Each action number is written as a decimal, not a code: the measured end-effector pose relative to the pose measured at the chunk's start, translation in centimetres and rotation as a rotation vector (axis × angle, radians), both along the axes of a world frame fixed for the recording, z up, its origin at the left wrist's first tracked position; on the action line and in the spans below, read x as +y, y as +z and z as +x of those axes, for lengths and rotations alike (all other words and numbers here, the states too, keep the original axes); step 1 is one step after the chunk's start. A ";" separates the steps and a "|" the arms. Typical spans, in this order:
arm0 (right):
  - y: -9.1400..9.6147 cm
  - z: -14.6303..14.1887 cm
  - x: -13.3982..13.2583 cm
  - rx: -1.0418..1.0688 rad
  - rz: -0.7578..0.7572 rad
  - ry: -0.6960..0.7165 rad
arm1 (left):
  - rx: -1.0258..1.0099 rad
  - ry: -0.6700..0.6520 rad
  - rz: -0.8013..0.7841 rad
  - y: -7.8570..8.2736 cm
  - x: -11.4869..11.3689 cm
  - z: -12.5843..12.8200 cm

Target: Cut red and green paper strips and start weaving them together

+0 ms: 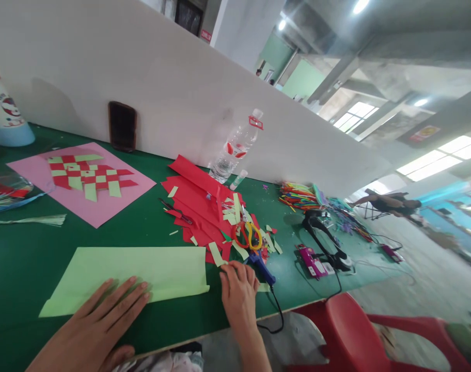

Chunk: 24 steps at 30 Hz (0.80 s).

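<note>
Lower left, the left hand (94, 325) lies flat, gripping nothing, on a smooth pale-green paper sheet (142, 266); lower centre, the right hand (239, 290) curls at a narrow strip (216, 253), its grip unclear. Beyond, mid-frame, lie layered red sheets (191, 187).

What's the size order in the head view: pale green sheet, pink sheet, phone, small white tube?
1. Pale green sheet and pink sheet: too close to rank; the green is nearer and partly covered by the left hand.
2. Phone
3. Small white tube
</note>
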State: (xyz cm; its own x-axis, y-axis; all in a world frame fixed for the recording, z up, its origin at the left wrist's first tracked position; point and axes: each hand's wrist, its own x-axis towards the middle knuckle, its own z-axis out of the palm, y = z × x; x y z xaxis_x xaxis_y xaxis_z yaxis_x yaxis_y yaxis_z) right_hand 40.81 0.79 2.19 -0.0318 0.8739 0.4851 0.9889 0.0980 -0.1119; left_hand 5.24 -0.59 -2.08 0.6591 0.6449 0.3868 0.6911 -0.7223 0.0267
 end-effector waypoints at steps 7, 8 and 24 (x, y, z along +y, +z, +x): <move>2.5 -4.4 -1.4 0.198 0.082 0.435 | -0.008 0.017 -0.018 0.3 -0.2 0.3; 2.6 -5.6 -1.8 0.212 0.013 0.523 | -0.018 0.026 -0.023 0.3 -0.3 0.4; 0.8 -7.4 -1.7 0.118 -0.169 0.499 | -0.092 0.130 0.008 -2.5 0.7 -4.0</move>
